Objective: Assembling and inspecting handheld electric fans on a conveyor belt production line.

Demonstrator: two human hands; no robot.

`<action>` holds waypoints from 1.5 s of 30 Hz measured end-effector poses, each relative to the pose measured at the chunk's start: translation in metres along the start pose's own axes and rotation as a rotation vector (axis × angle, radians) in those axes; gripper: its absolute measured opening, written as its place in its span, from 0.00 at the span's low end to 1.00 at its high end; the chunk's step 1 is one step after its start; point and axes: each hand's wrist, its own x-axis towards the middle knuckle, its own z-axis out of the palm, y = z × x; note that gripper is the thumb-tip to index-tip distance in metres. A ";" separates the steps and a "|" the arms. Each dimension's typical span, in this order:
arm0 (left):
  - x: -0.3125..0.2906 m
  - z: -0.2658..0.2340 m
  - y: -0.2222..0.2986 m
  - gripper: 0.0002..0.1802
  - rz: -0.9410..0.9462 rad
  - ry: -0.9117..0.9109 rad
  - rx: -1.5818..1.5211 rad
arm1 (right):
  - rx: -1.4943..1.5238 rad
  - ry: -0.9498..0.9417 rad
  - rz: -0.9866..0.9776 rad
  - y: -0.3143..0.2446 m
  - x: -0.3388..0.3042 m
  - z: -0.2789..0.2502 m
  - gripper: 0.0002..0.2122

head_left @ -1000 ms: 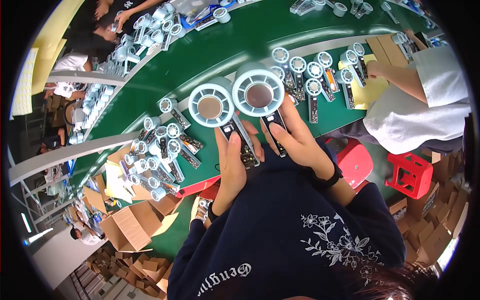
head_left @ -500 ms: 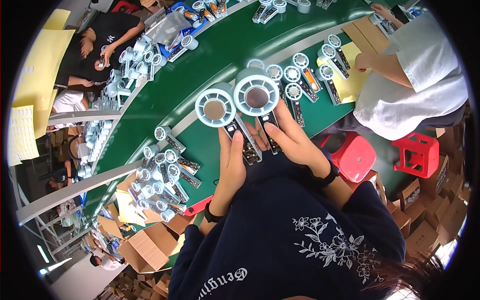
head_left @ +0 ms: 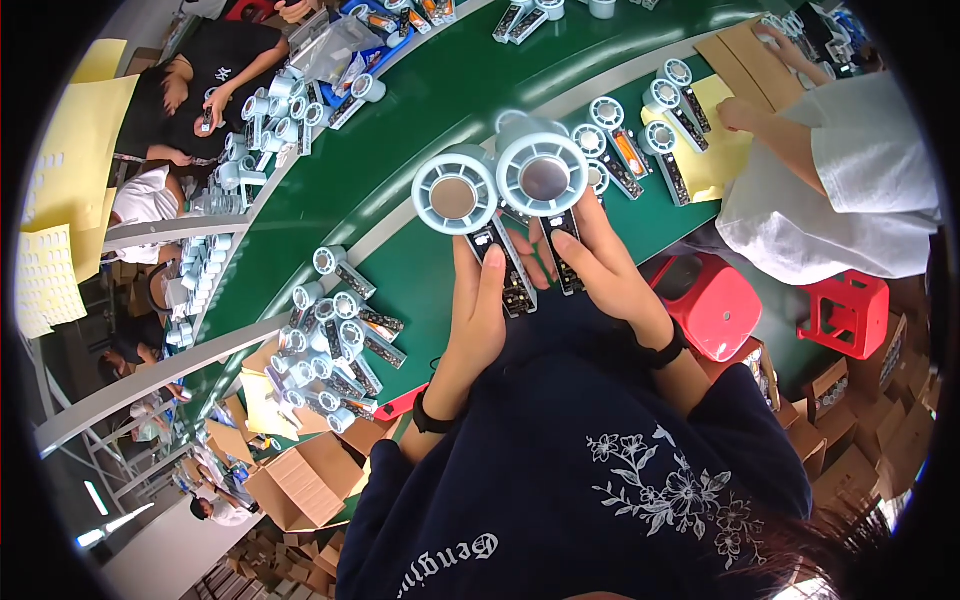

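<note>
My left hand [head_left: 478, 315] is closed around the handle of a light-blue handheld fan [head_left: 428, 210], its thumb lying along the bare black circuit board. In my right hand [head_left: 608, 275] is a second handheld fan [head_left: 515, 185] of the same kind, its thumb also on the exposed board. Both round, spoked heads point up side by side, nearly touching, above the green table. Behind them, more fan heads are partly hidden. Close by on the right stand several similar fans [head_left: 607, 112], one showing an orange part in its handle.
A pile of such fans [head_left: 325, 340] lies on the green table [head_left: 400, 290] to the left. Beyond a metal rail runs a green conveyor belt [head_left: 440, 110]. A co-worker in a white shirt [head_left: 860, 150] sits at right near a red stool [head_left: 725, 315]. Cardboard boxes [head_left: 300, 485] stand at lower left.
Both my hands, with the fans in them, have moved slightly right and farther from me. The co-worker at right has a hand reaching over the cardboard at the far right.
</note>
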 end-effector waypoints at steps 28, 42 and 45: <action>0.321 0.009 -0.200 0.26 0.100 -0.641 1.276 | -0.717 0.457 0.526 0.135 -0.054 -0.172 0.23; 0.284 -0.340 -0.079 0.29 0.177 0.236 1.696 | -0.797 0.778 0.802 0.132 -0.030 -0.162 0.12; 0.288 -0.387 -0.084 0.33 0.043 0.217 1.691 | -0.831 0.796 0.906 0.125 -0.018 -0.157 0.13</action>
